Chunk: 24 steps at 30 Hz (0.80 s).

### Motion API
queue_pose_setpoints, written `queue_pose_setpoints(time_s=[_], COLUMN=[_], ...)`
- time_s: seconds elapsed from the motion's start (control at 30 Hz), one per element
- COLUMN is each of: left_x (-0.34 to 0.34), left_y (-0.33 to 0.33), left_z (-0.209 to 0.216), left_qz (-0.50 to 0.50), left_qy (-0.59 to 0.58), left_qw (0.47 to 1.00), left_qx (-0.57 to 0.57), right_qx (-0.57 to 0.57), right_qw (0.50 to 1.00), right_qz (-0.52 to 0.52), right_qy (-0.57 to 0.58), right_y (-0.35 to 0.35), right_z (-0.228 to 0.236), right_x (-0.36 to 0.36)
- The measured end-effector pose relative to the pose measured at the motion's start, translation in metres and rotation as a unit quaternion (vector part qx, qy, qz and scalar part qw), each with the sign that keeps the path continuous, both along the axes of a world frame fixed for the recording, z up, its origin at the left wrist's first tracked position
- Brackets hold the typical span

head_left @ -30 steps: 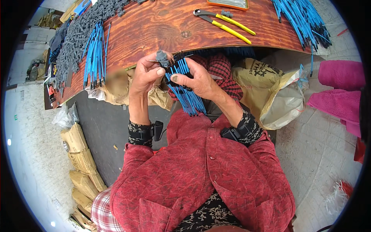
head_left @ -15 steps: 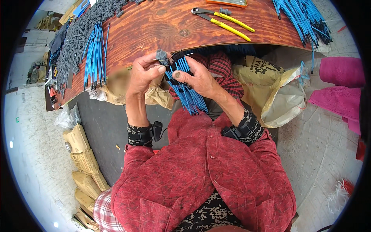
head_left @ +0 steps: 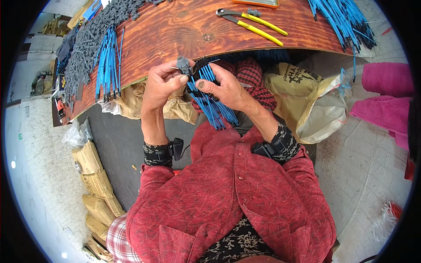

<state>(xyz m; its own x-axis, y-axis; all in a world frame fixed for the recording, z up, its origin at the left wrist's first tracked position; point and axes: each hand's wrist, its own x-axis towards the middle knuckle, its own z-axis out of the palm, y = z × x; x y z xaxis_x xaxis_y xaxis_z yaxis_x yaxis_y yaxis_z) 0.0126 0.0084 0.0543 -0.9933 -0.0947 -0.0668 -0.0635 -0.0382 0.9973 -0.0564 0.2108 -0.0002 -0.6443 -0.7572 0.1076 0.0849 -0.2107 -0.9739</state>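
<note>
Between the thumb and fingers of my left hand (head_left: 161, 87) is a small grey ribbed plastic fitting (head_left: 183, 64), held upright. A thin pale wire or strand shows beside it. My right hand (head_left: 230, 91) is closed round a bundle of thin blue rods (head_left: 215, 109) with black ends. The rods hang down at a slant in front of my red jacket, their black upper ends close to the fitting. Whether fitting and rods touch is hard to see. Both hands are just off the near edge of the wooden table (head_left: 175, 37).
Many grey fittings (head_left: 87, 48) are heaped on the table's left, next to blue rods (head_left: 108, 65). Yellow-handled pliers (head_left: 258, 27) lie toward the back. More blue rods (head_left: 344, 24) overhang the right edge. An open sack (head_left: 322, 111) stands below at right; brown paper packages (head_left: 94, 175) line the left floor.
My hands stay nearly in place, with the left one a touch lower and further left. The lower ends of the blue rods have swung slightly to the right.
</note>
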Motion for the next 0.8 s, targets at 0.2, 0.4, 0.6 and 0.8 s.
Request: queue_pose_setpoints(time_s=[0.2, 0.4, 0.6, 0.8], left_x=[0.003, 0.008, 0.007, 0.01], left_y=[-0.002, -0.006, -0.006, -0.007], left_z=[0.003, 0.001, 0.009, 0.004], left_qz=[-0.016, -0.03, -0.041, -0.044], left_qy=[0.04, 0.044, 0.063, 0.0], left_qw=[0.999, 0.998, 0.996, 0.997], left_qx=[-0.013, -0.042, -0.056, -0.059], right_qx=[0.003, 0.014, -0.015, -0.018], right_qw=[0.999, 0.998, 0.992, 0.989], right_qz=[-0.004, -0.025, -0.08, -0.111], right_qy=[0.046, 0.055, 0.1, 0.098], right_y=[0.001, -0.001, -0.009, -0.007], right_z=[0.009, 0.011, 0.01, 0.008], right_x=[0.002, 0.012, 0.018, 0.018])
